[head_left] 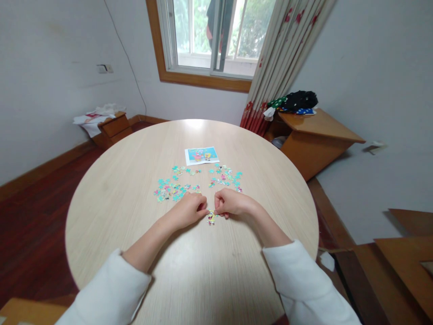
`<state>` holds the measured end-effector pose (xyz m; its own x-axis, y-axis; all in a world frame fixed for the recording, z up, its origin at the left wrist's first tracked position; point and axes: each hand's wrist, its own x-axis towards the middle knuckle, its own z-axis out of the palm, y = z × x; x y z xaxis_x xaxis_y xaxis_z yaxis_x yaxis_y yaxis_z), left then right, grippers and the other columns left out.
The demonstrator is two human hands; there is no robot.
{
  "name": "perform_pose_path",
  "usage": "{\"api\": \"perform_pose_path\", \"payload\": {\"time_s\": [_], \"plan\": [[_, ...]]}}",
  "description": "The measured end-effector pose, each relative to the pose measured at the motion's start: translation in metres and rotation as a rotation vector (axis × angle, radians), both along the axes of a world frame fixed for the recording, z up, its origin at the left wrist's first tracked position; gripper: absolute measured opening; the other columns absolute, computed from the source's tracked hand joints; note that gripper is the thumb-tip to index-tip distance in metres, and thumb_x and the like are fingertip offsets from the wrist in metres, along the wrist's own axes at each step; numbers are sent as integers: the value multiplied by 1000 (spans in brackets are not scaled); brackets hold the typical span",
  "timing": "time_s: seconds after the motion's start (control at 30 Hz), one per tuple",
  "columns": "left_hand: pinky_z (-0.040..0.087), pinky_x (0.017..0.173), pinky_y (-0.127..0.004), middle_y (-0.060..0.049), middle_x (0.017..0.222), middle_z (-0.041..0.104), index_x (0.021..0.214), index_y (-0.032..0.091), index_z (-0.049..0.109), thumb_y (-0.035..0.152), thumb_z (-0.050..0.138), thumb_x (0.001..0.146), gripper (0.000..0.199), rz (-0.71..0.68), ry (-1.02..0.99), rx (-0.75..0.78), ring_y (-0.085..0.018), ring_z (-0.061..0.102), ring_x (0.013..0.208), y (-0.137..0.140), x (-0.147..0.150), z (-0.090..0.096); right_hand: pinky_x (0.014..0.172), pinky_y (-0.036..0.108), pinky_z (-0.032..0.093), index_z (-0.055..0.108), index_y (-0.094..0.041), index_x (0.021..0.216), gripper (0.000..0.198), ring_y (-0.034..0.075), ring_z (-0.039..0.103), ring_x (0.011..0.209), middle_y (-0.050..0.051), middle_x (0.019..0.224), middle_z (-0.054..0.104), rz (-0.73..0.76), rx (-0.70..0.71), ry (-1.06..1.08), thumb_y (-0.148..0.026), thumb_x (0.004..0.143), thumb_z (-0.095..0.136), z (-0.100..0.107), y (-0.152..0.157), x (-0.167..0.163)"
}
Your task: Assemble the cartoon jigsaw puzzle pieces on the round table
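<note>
A small group of joined jigsaw puzzle pieces (211, 220), mostly yellow with a cartoon face, lies flat on the round table (206, 280). My left hand (191, 207) is closed, with its fingertips at the upper left edge of this group. From the other side my right hand (231, 202) pinches at its upper right edge, where a bit of a teal piece shows; the fingers hide most of it. Beyond my left hand spreads a heap of loose puzzle pieces (166, 190). Another scatter of loose pieces (226, 176) lies beyond my right hand.
A printed reference picture (202, 155) with cartoon figures on blue lies past the loose pieces. Behind the table are a window (216, 40) and a curtain (277, 58). To the right, clothes (299, 102) rest on a wooden cabinet (321, 128).
</note>
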<state>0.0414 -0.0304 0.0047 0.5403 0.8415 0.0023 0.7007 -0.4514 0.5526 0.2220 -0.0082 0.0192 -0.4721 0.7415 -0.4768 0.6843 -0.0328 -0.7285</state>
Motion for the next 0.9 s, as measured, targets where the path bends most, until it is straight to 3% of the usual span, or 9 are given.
{"api": "perform_pose_path", "payload": {"time_s": [0.27, 0.4, 0.53, 0.77, 0.9], "plan": [[31, 60, -26, 3, 59, 46, 57, 19, 44, 24, 59, 78, 26, -4, 2, 2, -12, 42, 57, -1, 0, 0, 41, 19, 34, 48, -17, 57, 22, 7, 49, 39, -6, 43, 53, 27, 10, -9, -7, 71, 62, 2, 0, 0], [31, 59, -26, 3, 57, 46, 56, 19, 43, 25, 55, 78, 26, 14, -38, -24, -13, 43, 57, -1, -1, 0, 39, 18, 33, 48, -17, 59, 20, 6, 47, 37, -5, 44, 55, -22, -61, 156, -12, 70, 64, -3, 2, 6], [31, 58, -27, 3, 56, 47, 57, 20, 43, 29, 51, 80, 26, 86, -130, -30, -13, 44, 56, 2, -5, 2, 36, 17, 26, 47, -18, 62, 26, 4, 37, 33, -6, 42, 54, -132, -102, 348, -26, 66, 71, -7, 9, 15], [35, 60, -28, 0, 59, 52, 59, 21, 45, 30, 43, 81, 24, 389, -235, 91, -15, 48, 59, 18, -20, 0, 40, 19, 23, 46, -20, 65, 42, 5, 34, 39, -9, 44, 43, -653, 353, 544, -52, 59, 74, -12, 32, 22], [38, 63, -29, -2, 66, 58, 65, 20, 51, 31, 42, 81, 22, 477, -252, 124, -17, 52, 63, 24, -25, -2, 42, 21, 24, 45, -21, 66, 41, 7, 34, 42, -8, 45, 42, -697, 439, 460, -55, 63, 68, -20, 39, 23]]}}
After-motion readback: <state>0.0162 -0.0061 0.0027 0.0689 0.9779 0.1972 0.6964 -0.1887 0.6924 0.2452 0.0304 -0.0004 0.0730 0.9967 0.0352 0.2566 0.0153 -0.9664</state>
